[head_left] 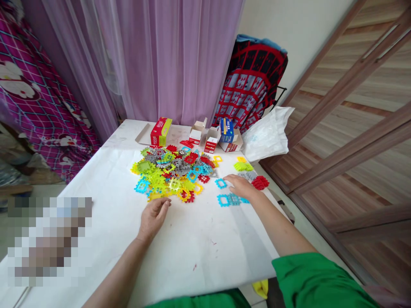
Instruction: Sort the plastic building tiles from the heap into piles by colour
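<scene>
Green sleeve (pixel 316 278) beside table edge (pixel 221 273); left hand (pixel 153 218), right hand (pixel 242 187) near plastic tiles (pixel 173 171)

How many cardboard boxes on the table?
5, along the far edge: a red-and-yellow box at left, an open white box, an open red-and-white box, a blue box, and a low open box beside it. Others may be hidden.

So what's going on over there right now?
A person is reaching over a white-covered table, with nothing visibly held in either hand. Their right hand is palm-down beside a small blue plastic tile, near a red tile cluster. Their left hand is at the front edge of a heap of multicoloured interlocking plastic tiles. Open cardboard boxes stand beyond the heap.
</scene>
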